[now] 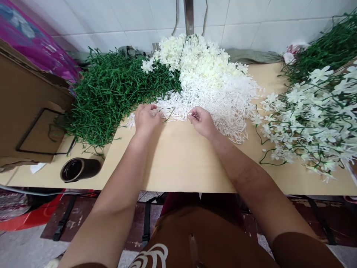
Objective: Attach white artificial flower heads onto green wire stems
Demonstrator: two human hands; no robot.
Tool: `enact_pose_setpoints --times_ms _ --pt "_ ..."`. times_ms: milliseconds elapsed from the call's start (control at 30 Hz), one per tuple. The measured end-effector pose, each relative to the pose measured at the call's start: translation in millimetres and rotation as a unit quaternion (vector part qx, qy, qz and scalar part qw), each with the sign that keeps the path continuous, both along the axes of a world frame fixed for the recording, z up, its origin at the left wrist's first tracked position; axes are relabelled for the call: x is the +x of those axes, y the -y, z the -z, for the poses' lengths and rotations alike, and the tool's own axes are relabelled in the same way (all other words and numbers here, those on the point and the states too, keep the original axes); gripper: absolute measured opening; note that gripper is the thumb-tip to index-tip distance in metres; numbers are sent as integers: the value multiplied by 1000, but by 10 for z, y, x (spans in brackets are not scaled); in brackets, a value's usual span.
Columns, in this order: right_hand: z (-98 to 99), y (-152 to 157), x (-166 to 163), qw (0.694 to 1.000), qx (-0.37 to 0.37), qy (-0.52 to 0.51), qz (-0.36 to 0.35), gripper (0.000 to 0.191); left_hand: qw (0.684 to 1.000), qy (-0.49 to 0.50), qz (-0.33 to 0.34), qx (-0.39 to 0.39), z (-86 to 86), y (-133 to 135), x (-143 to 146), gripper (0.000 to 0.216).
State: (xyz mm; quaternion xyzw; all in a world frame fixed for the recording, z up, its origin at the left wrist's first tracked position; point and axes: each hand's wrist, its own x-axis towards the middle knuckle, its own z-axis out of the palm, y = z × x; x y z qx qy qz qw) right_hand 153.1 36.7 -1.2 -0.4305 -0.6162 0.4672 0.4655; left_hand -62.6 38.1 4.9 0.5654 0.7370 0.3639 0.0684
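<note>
My left hand (147, 118) is closed, with a thin green plastic stem (170, 112) running out from its fingertips toward the right. My right hand (201, 120) pinches a small white stick-like piece (190, 114) between thumb and fingers. Both hands are low over the near edge of a heap of loose white sticks (223, 106). Behind that heap lies a pile of white artificial flower heads (203, 63). To the left of my left hand is a large tangle of green stems (111, 93).
Assembled white flowers on green stems (304, 119) lie at the right, with more green stems (329, 52) behind. A dark cylindrical cup (80, 169) rests on its side at the table's (184, 160) front left. A cardboard box (25, 100) stands far left. Tiled wall (248, 22) backs the table.
</note>
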Motion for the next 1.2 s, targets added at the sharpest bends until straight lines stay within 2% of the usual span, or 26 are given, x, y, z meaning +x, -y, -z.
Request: enact_pose_setpoints --times_ms 133,267,433,567,633,733,867,933,1000,1067,1200 --pt "-10 10 13 1000 -3 23 0 14 998 -59 15 -8 11 -77 72 3" --pt "9 4 18 1000 3 20 -1 13 997 -58 40 37 -140 -143 87 11" --pt "18 -45 51 999 -14 -40 9 13 994 -53 58 72 -403 -185 75 22" --pt "-18 -67 114 990 -42 -130 -16 21 992 -40 90 77 -459 -84 267 17" --pt "-43 -59 141 980 -57 -182 -48 32 991 2 121 61 -434 10 399 12" --pt "-72 -29 161 961 -94 -234 -117 46 973 149 171 33 -380 165 570 4" --pt "-93 9 166 937 -128 -248 -209 49 897 383 220 -13 -338 332 704 18" --pt "-109 18 172 929 -144 -254 -227 49 857 462 229 -20 -325 383 737 28" --pt "-130 24 183 925 -159 -261 -228 48 831 506 231 -21 -307 407 754 34" --pt "-147 29 194 922 -170 -267 -222 46 825 515 232 -16 -284 405 756 35" --pt "-155 47 202 918 -187 -264 -228 44 862 447 238 23 -237 359 719 27"
